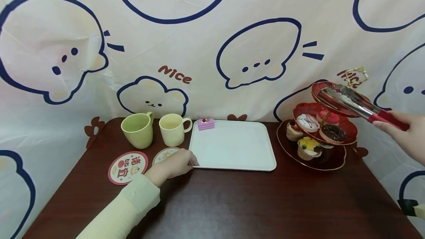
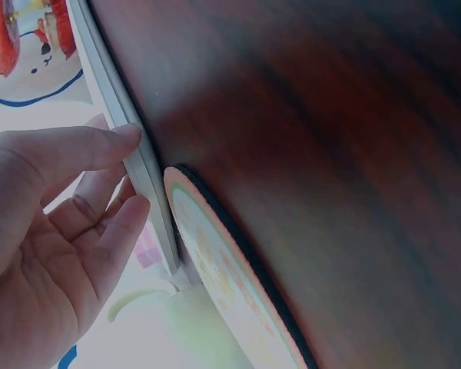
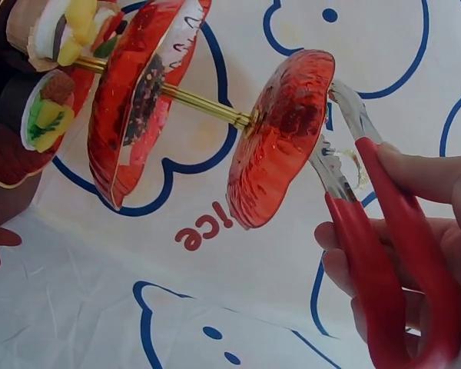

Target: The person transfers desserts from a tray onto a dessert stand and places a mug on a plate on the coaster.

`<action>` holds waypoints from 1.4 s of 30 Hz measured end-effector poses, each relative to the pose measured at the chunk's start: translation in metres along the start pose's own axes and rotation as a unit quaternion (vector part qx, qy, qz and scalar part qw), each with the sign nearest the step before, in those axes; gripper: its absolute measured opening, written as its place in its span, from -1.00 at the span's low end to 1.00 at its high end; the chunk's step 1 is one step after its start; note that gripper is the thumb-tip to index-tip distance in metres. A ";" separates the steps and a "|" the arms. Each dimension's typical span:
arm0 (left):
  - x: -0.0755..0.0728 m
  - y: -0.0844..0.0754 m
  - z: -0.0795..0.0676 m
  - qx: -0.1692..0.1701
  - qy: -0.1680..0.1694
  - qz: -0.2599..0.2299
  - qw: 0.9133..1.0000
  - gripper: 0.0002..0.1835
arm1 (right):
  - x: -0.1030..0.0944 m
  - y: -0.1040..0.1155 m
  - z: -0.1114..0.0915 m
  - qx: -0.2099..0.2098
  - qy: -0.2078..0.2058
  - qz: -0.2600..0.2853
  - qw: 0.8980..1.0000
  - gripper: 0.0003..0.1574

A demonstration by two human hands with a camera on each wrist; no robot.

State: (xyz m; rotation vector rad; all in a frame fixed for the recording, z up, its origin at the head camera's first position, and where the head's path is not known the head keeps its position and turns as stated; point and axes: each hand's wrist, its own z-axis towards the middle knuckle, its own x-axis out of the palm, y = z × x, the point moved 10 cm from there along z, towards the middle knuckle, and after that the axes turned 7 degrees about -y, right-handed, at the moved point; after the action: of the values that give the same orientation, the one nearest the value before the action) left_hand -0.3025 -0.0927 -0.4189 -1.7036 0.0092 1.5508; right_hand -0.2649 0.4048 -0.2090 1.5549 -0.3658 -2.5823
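Note:
My left hand (image 1: 175, 163) pinches the rim of a white tray (image 1: 235, 146) at its near left corner; in the left wrist view the thumb (image 2: 100, 146) lies along the edge. A small purple cake slice (image 1: 206, 124) sits in the tray's far left corner. On the right, my right hand (image 1: 406, 135) grips metal tongs with red handles (image 3: 411, 231). Their tips reach over the top plate (image 3: 284, 138) of a red three-tier stand, where something small and red lies close to them. The tong arms are apart in the right wrist view.
A green mug (image 1: 137, 130) and a cream mug (image 1: 172, 130) stand left of the tray, with a red-rimmed round coaster (image 1: 128, 168) and another coaster (image 1: 165, 154) before them. Lower tiers hold a white-iced donut (image 1: 307, 123), a chocolate donut (image 1: 333, 133) and cupcakes (image 1: 307, 149).

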 end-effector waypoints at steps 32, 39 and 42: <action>0.001 0.000 0.000 0.009 -0.006 0.001 1.000 -0.71 | 0.007 0.065 -0.012 -0.045 0.002 -0.068 0.997 0.09; 0.001 0.000 0.001 0.012 -0.007 0.000 1.000 -0.71 | 0.032 0.084 -0.014 -0.092 0.027 -0.072 0.993 0.07; 0.002 0.000 0.001 0.012 -0.005 -0.001 1.000 -0.72 | 0.043 0.092 -0.015 -0.113 0.038 -0.067 0.991 0.05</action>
State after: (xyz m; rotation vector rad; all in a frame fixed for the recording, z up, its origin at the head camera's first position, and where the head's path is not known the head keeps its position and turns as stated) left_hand -0.3031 -0.0912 -0.4201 -1.6762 0.0200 1.5519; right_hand -0.2753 0.3040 -0.2290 1.6409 0.0393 -2.5427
